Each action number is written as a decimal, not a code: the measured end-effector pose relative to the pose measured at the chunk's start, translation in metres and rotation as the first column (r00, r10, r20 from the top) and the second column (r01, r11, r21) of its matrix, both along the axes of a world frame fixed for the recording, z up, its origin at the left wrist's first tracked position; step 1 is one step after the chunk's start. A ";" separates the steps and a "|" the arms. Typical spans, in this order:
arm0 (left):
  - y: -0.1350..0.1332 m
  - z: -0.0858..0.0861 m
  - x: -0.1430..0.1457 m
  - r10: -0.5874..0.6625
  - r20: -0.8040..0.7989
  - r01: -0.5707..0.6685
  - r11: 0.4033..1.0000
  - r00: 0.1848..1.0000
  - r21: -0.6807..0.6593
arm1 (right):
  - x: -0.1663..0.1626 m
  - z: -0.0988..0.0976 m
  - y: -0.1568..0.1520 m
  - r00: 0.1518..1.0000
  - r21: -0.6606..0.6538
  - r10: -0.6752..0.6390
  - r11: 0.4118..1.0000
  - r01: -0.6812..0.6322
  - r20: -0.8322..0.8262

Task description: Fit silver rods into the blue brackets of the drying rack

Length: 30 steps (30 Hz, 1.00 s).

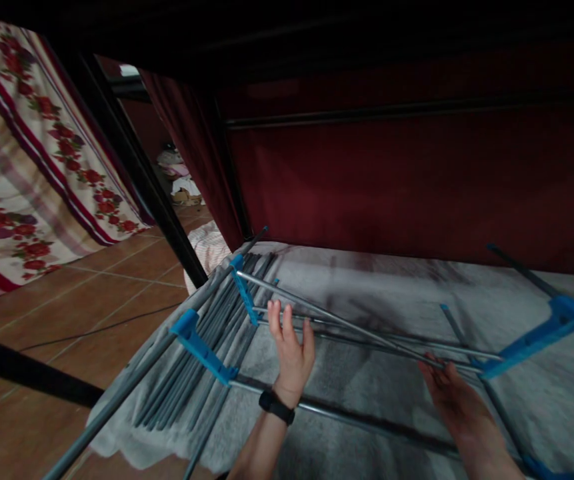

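Metal tubes and blue plastic connectors form a frame on a grey blanket (347, 267). My right hand (454, 403) is closed round the lower right end of a thin metal rod (327, 312), which runs slantwise up to the far-left blue connector (243, 288). Fingers raised and thumb apart, my left hand (293, 357) is over the rods near that connector; whether it touches one I cannot tell. A black watch band (277, 407) is on its wrist. Closer to me are another blue connector (204, 350) and a crossbar (347, 417). At right, a larger blue connector (537, 339) joins the bars.
Several loose grey tubes (181, 380) lie side by side at the blanket's left. A black metal post (137, 160) rises at the left edge. Dark red cloth (391, 180) hangs behind. A thin cable (101, 329) crosses the tiled floor (131, 293), with a flowered cloth (41, 153) beyond.
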State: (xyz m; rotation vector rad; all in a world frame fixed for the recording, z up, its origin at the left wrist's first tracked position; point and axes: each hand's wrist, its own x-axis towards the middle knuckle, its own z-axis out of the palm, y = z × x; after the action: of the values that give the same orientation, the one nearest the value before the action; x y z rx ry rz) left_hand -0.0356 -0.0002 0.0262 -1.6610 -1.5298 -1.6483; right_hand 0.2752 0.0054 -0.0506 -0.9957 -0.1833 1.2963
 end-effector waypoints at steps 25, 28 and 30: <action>-0.017 0.025 0.062 -0.528 0.776 0.838 0.546 0.345 -0.001 | -0.075 0.036 -0.021 0.877 -0.045 0.470 0.878 -0.476 -0.098; -0.013 0.041 0.050 -0.587 0.753 0.787 0.597 0.299 0.153 | -0.079 0.042 -0.024 0.824 -0.041 0.560 0.824 -0.565 -0.084; -0.011 0.050 0.041 -0.612 0.724 0.743 0.635 0.318 0.210 | -0.079 0.042 -0.024 0.829 -0.025 0.555 0.830 -0.558 -0.075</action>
State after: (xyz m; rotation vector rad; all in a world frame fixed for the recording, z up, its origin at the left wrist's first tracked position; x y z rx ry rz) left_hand 0.0054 -0.0109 0.0760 -2.0028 -1.2886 -3.0902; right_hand 0.1965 -0.0190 -0.0086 -0.9716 -0.4199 1.8740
